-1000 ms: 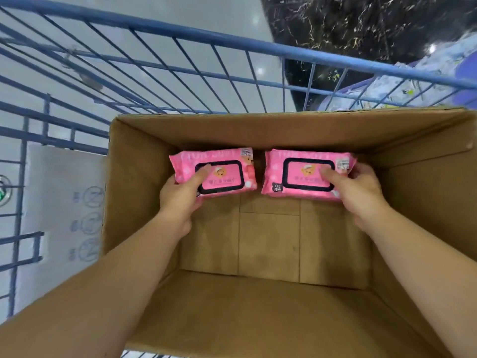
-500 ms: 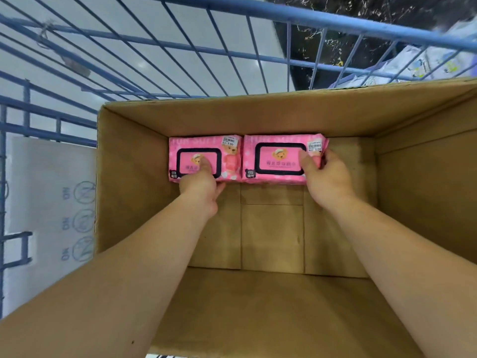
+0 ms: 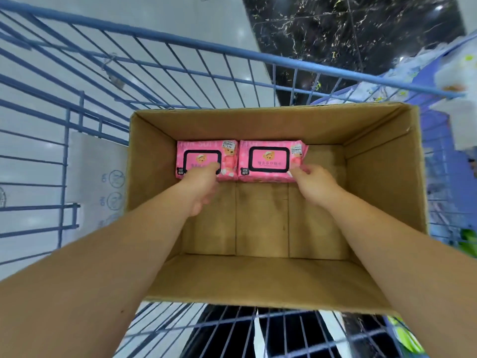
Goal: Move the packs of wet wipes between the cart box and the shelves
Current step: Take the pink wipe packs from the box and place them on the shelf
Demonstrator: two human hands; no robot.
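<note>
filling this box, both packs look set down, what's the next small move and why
Probably lift both hands out. The left pack and right pack lie flat, side by side, at the far end of the box, and the left hand and right hand seem only to touch them.
</note>
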